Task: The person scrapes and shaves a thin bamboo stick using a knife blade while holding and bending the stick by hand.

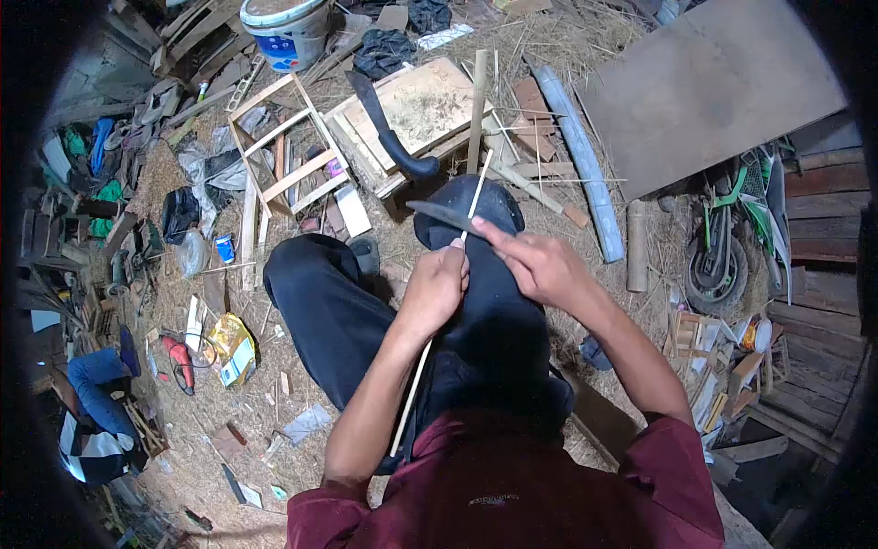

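A thin pale strip (422, 373) runs from near my lap up past my knee. My left hand (441, 279) is closed around it just below the knee. My right hand (535, 261) grips a knife (441, 214), its handle hidden in the fingers, and its blade points left across the strip over the dark-trousered knee. The right index finger stretches along the blade, close to the strip. Beyond the knees is a wooden block (416, 110) with shavings on top, and a machete (377, 114) with a dark curved handle lies on it.
A wooden frame (291, 151) stands left of the block, below a white bucket (285, 37). A large board (713, 91) and a green motorbike (722, 229) are at right. A red power tool (179, 364) and yellow bag (236, 349) lie left. Another person's legs (101, 393) show far left.
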